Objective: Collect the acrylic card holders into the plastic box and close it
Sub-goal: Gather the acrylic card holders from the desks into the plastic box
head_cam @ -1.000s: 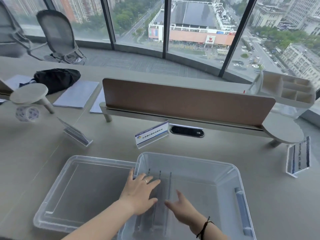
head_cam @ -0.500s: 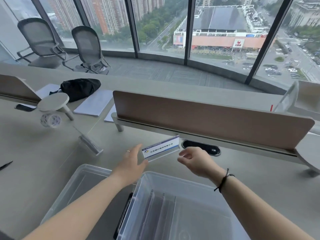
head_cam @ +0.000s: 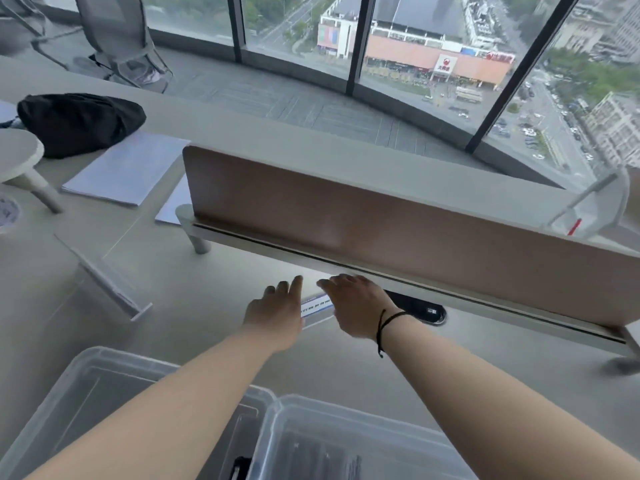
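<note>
From my head camera, both my arms reach forward over the tabletop [head_cam: 485, 368]. My left hand [head_cam: 273, 315] and my right hand [head_cam: 353, 306] flank a card holder [head_cam: 317, 304] with a white and blue label, fingers spread; they hide most of it, and I cannot tell whether either one grips it. A black cord circles my right wrist. Another card holder [head_cam: 110, 282] stands tilted, well to the left. The plastic box [head_cam: 346, 441] sits open at the near edge, dark flat pieces inside, its lid [head_cam: 86, 393] just beside it on the left. A brown divider panel [head_cam: 381, 220] runs behind my hands.
</note>
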Motion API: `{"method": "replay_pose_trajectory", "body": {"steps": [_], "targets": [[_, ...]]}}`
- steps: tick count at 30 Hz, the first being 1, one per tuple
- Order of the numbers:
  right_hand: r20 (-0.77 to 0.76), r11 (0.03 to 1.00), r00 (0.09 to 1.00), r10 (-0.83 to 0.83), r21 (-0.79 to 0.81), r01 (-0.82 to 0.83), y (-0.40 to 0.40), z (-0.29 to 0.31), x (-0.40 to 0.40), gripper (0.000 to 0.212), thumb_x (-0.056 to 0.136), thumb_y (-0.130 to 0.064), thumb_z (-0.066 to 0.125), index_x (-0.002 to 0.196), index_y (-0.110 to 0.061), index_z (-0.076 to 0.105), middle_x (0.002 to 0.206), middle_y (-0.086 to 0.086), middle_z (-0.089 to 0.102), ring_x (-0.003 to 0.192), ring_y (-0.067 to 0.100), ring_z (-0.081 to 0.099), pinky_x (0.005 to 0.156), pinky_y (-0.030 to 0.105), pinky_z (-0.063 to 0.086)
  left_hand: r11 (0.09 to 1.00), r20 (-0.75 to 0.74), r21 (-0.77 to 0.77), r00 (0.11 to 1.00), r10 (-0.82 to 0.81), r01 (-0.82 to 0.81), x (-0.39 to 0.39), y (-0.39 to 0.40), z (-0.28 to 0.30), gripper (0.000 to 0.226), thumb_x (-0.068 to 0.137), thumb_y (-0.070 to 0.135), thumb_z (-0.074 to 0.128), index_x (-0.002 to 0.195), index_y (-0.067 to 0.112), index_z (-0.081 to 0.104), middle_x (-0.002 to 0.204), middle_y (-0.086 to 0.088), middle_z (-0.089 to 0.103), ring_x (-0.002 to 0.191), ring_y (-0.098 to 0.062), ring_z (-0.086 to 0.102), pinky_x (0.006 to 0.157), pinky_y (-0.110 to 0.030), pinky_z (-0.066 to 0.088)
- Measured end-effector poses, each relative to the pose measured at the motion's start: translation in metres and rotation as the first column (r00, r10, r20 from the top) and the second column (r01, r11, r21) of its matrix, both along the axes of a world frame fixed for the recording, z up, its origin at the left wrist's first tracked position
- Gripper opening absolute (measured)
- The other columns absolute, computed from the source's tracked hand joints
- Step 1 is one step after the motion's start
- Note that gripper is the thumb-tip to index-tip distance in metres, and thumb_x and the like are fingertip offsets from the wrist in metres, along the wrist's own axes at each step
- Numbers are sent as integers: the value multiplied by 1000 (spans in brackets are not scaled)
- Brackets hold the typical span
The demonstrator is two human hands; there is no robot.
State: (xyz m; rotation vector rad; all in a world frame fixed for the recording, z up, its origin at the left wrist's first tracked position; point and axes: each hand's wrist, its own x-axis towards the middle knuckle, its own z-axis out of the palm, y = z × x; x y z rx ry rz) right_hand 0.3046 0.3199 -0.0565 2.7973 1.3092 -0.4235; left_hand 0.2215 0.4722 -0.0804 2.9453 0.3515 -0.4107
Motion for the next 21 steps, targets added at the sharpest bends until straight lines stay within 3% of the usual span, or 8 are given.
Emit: {"method": "replay_pose_trajectory", "body": {"steps": [2, 5, 8, 10, 14, 17, 21], "targets": [[27, 996, 999, 39, -82, -37, 4, -12, 8, 52, 85, -15, 55, 134, -20, 41, 121, 3, 59, 114, 25, 53, 98, 37, 43, 1000, -27, 4, 999, -22, 22, 6, 6, -12, 63, 91, 41, 54, 142, 19, 24, 122, -8, 53, 110, -30, 54, 74, -40, 45], [113, 989, 991, 67, -141, -50, 11, -21, 15, 29, 87, -20, 54, 116, -19, 53, 104, 1, 63, 99, 27, 58, 90, 37, 42, 997, -29, -75, 1000, -11, 9, 10, 13, -22, 29, 95, 37, 45, 118, 20, 47, 103, -8, 64, 93, -32, 62, 67, -34, 40], [195, 984, 979, 66, -174, -32, 22, -24, 15, 9, 89, -19, 51, 95, -19, 58, 89, -1, 67, 81, 25, 62, 81, 37, 43, 995, 14, -95, 1000, 4, -3, 11, 15, -25, 27, 97, 37, 43, 108, 18, 59, 99, -10, 67, 91, -32, 63, 66, -33, 39], [217, 977, 975, 45, -213, 2, 29, -26, 12, 10, 91, -17, 50, 85, -18, 59, 78, -2, 66, 68, 24, 57, 65, 33, 37, 994, 30, -105, 999, 9, -6, 10, 14, -27, 26, 98, 36, 44, 106, 18, 61, 97, -10, 67, 91, -33, 63, 66, -32, 38], [236, 955, 969, 67, -297, 6, 33, -23, 10, 19, 89, -16, 54, 71, -19, 55, 55, -3, 46, 55, 24, 48, 51, 27, 29, 993, 24, -114, 999, -22, 25, 7, 14, -24, 24, 98, 36, 45, 103, 20, 62, 93, -9, 67, 87, -32, 63, 65, -31, 38], [151, 949, 986, 63, -315, -13, 24, -16, 4, 16, 91, -21, 54, 76, -17, 57, 61, -2, 51, 59, 24, 51, 52, 28, 32, 992, 15, -64, 994, -105, 106, -2, 9, -12, 22, 97, 34, 46, 99, 21, 64, 87, -6, 66, 81, -31, 62, 63, -31, 39], [-44, 962, 999, -19, -273, 7, 2, 4, -16, 21, 93, -31, 48, 101, -19, 64, 93, 1, 67, 87, 27, 65, 68, 34, 46, 958, 34, 59, 959, -283, 281, -18, -2, 20, 20, 97, 29, 44, 97, 23, 63, 87, -1, 67, 72, -28, 58, 59, -29, 34]]}}
